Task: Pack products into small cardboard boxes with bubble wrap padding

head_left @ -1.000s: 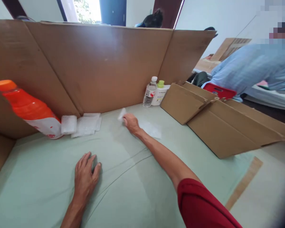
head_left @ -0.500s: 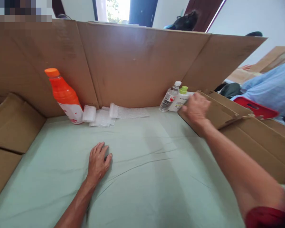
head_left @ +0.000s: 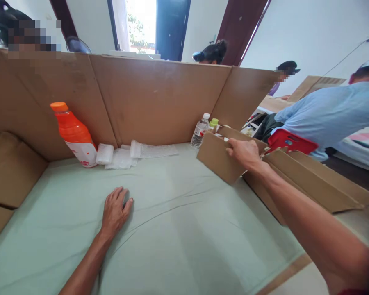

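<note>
My left hand (head_left: pixel 115 213) rests flat on the pale green cloth (head_left: pixel 160 229), its fingers slightly apart and nothing in it. At the right, my right hand (head_left: pixel 244 153) grips the top edge of a brown cardboard box (head_left: pixel 218 159), thumb on the near face. The box stands tilted against the cardboard strip along the right side; what it contains is mostly hidden. Just behind it are a clear water bottle (head_left: pixel 199 133) with a white cap and a bottle with a green cap (head_left: pixel 213 122), of which mostly the cap shows.
An orange drink bottle (head_left: pixel 75 135) stands at the back left beside rolls of bubble wrap (head_left: pixel 138 150). A tall cardboard wall (head_left: pixel 162 102) closes the back. Another cardboard piece (head_left: pixel 15 170) borders the left. A person in a light blue shirt (head_left: pixel 332 110) sits beyond the right edge.
My right hand has come nearer, drawing the cardboard box away from the right-hand strip and in front of the green-capped bottle. The view has tilted up and turned right. My left hand stays on the cloth.
</note>
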`<action>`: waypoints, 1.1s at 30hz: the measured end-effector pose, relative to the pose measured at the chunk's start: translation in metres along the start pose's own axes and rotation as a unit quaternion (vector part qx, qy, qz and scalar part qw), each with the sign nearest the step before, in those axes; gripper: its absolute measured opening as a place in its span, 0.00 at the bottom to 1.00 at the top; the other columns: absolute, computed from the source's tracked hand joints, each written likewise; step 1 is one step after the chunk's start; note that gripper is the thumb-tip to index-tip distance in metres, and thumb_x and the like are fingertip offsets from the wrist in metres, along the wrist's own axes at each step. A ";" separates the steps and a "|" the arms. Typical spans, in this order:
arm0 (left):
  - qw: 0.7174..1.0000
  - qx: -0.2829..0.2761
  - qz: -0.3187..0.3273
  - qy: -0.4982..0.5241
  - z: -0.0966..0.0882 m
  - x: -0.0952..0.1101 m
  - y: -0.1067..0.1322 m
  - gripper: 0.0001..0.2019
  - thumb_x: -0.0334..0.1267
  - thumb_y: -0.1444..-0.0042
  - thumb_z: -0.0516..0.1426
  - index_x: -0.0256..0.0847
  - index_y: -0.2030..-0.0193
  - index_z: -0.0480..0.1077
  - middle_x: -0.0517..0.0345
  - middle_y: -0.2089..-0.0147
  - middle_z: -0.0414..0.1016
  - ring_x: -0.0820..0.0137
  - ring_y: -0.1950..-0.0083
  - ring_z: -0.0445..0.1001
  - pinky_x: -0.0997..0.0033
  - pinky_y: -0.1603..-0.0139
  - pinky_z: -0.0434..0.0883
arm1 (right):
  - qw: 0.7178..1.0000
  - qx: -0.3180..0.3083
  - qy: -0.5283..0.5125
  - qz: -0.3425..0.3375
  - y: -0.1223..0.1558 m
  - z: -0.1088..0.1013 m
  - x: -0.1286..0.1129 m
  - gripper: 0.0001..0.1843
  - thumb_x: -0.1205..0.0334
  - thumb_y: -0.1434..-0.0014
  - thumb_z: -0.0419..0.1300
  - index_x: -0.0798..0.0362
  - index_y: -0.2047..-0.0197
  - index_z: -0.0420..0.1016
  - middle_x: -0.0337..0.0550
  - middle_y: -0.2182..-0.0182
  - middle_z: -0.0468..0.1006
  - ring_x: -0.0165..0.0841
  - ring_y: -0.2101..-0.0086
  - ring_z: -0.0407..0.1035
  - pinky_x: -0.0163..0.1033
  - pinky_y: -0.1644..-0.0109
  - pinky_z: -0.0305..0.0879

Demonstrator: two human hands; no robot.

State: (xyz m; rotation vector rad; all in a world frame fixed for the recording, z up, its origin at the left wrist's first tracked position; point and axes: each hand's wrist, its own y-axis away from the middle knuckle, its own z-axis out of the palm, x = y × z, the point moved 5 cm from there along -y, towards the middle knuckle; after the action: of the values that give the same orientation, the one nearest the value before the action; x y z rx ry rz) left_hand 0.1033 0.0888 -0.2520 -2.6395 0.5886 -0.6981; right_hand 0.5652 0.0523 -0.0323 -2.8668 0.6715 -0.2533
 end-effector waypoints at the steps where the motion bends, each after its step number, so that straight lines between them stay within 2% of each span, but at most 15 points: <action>1: 1.000 0.009 -0.008 0.008 -0.001 0.000 -0.001 0.22 0.47 0.35 0.50 0.36 0.43 0.72 0.36 0.37 0.72 0.48 0.34 0.68 0.42 0.34 0.65 | 1.000 0.004 -0.004 -0.026 0.018 -0.005 -0.013 0.09 0.63 0.36 0.63 0.56 0.54 0.79 0.51 0.63 0.82 0.45 0.57 0.76 0.54 0.47 0.66; 4: 0.997 0.034 -0.041 0.050 -0.006 0.001 -0.001 0.26 0.47 0.39 0.53 0.33 0.39 0.69 0.33 0.34 0.68 0.44 0.32 0.65 0.39 0.32 0.62 | 0.992 0.019 -0.026 -0.123 0.081 -0.020 -0.057 0.07 0.66 0.39 0.63 0.53 0.57 0.81 0.49 0.66 0.83 0.45 0.61 0.76 0.50 0.50 0.64; 6: 0.994 0.023 -0.059 0.091 -0.012 0.004 0.003 0.29 0.46 0.43 0.56 0.32 0.37 0.67 0.33 0.33 0.66 0.44 0.30 0.63 0.39 0.30 0.60 | 0.966 0.063 -0.065 -0.242 0.126 -0.035 -0.089 0.07 0.67 0.38 0.61 0.52 0.59 0.80 0.46 0.69 0.83 0.40 0.66 0.75 0.47 0.52 0.64; 9: 0.984 -0.029 -0.076 0.161 -0.030 0.009 0.021 0.33 0.42 0.47 0.59 0.37 0.34 0.64 0.38 0.31 0.65 0.47 0.29 0.62 0.40 0.29 0.59 | 0.869 0.150 -0.179 -0.437 0.194 -0.064 -0.114 0.09 0.68 0.33 0.56 0.53 0.57 0.79 0.43 0.72 0.82 0.34 0.71 0.72 0.46 0.53 0.65; 11: 0.971 -0.067 -0.082 0.213 -0.049 0.013 0.040 0.35 0.42 0.48 0.59 0.40 0.32 0.62 0.41 0.30 0.65 0.48 0.29 0.63 0.41 0.30 0.61 | 0.819 0.196 -0.266 -0.469 0.223 -0.078 -0.105 0.10 0.68 0.33 0.56 0.52 0.53 0.78 0.43 0.67 0.83 0.34 0.68 0.74 0.47 0.49 0.66; 13: 0.957 -0.098 -0.090 0.258 -0.069 0.017 0.061 0.36 0.44 0.46 0.58 0.41 0.30 0.59 0.42 0.30 0.64 0.48 0.30 0.65 0.42 0.32 0.65 | 0.817 0.241 -0.342 -0.398 0.233 -0.078 -0.078 0.11 0.68 0.33 0.57 0.49 0.52 0.78 0.42 0.63 0.84 0.35 0.64 0.76 0.47 0.47 0.67; 15: 0.946 -0.111 -0.101 0.288 -0.087 0.024 0.081 0.36 0.45 0.44 0.58 0.42 0.29 0.58 0.43 0.30 0.65 0.49 0.32 0.67 0.44 0.33 0.67 | 0.844 0.233 -0.408 -0.258 0.232 -0.058 -0.048 0.10 0.64 0.33 0.58 0.46 0.52 0.79 0.40 0.63 0.84 0.35 0.64 0.77 0.46 0.50 0.70; 17: 0.940 -0.110 -0.098 0.309 -0.098 0.035 0.097 0.36 0.41 0.45 0.58 0.42 0.28 0.58 0.43 0.30 0.65 0.49 0.31 0.66 0.46 0.32 0.66 | 0.862 0.140 -0.471 -0.123 0.229 -0.019 -0.028 0.10 0.56 0.33 0.59 0.45 0.53 0.80 0.41 0.63 0.84 0.36 0.65 0.78 0.44 0.55 0.72; 19: 0.932 -0.105 -0.091 0.334 -0.100 0.050 0.107 0.37 0.36 0.46 0.57 0.42 0.28 0.57 0.44 0.30 0.65 0.50 0.29 0.64 0.48 0.30 0.64 | 0.851 0.007 -0.522 -0.049 0.232 0.026 -0.027 0.18 0.46 0.33 0.57 0.47 0.51 0.80 0.44 0.62 0.84 0.38 0.65 0.78 0.44 0.57 0.75; 22: 0.913 -0.084 -0.109 0.384 -0.093 0.071 0.113 0.40 0.33 0.47 0.56 0.41 0.26 0.53 0.43 0.32 0.66 0.51 0.30 0.64 0.51 0.32 0.66 | 0.815 -0.117 -0.567 -0.026 0.244 0.076 -0.051 0.30 0.35 0.35 0.52 0.50 0.49 0.80 0.49 0.56 0.83 0.41 0.63 0.77 0.47 0.57 0.76; 24: 0.903 -0.063 -0.132 0.403 -0.087 0.077 0.114 0.40 0.33 0.47 0.56 0.40 0.26 0.52 0.43 0.33 0.67 0.52 0.31 0.66 0.53 0.34 0.68 | 0.798 -0.144 -0.585 -0.018 0.250 0.093 -0.069 0.34 0.32 0.35 0.48 0.51 0.52 0.81 0.50 0.56 0.82 0.41 0.63 0.75 0.47 0.55 0.75; 26: 0.900 -0.044 -0.154 0.405 -0.084 0.077 0.112 0.39 0.34 0.48 0.58 0.40 0.27 0.55 0.42 0.34 0.69 0.51 0.34 0.69 0.53 0.36 0.70 | 0.786 -0.152 -0.599 -0.009 0.253 0.101 -0.087 0.35 0.30 0.35 0.47 0.51 0.57 0.81 0.49 0.59 0.82 0.41 0.63 0.73 0.47 0.54 0.74; 28: 0.897 -0.027 -0.178 0.403 -0.083 0.067 0.107 0.35 0.37 0.49 0.59 0.38 0.32 0.62 0.42 0.38 0.73 0.51 0.39 0.73 0.54 0.41 0.73 | 0.772 -0.158 -0.616 -0.011 0.249 0.102 -0.105 0.36 0.30 0.35 0.46 0.52 0.57 0.81 0.49 0.60 0.82 0.41 0.62 0.72 0.47 0.53 0.72; 30: 0.892 -0.005 -0.205 0.403 -0.084 0.049 0.096 0.29 0.41 0.51 0.61 0.36 0.41 0.68 0.44 0.45 0.77 0.52 0.46 0.76 0.57 0.46 0.75 | 0.751 -0.168 -0.637 -0.032 0.238 0.099 -0.126 0.35 0.31 0.34 0.46 0.51 0.53 0.80 0.49 0.56 0.82 0.42 0.59 0.72 0.47 0.51 0.71; 33: 0.885 0.038 -0.233 0.402 -0.089 0.016 0.070 0.25 0.45 0.54 0.62 0.36 0.49 0.70 0.49 0.55 0.78 0.57 0.54 0.77 0.61 0.53 0.75 | 0.711 -0.191 -0.673 -0.076 0.215 0.097 -0.163 0.35 0.32 0.33 0.45 0.49 0.46 0.79 0.49 0.48 0.80 0.43 0.51 0.72 0.48 0.48 0.70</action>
State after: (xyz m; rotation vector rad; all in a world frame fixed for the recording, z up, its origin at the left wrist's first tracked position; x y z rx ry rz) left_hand 0.0480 0.0018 -0.2030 -2.3359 0.0835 -1.9504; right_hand 0.3511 -0.0498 -0.1933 -2.4055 0.1270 1.9299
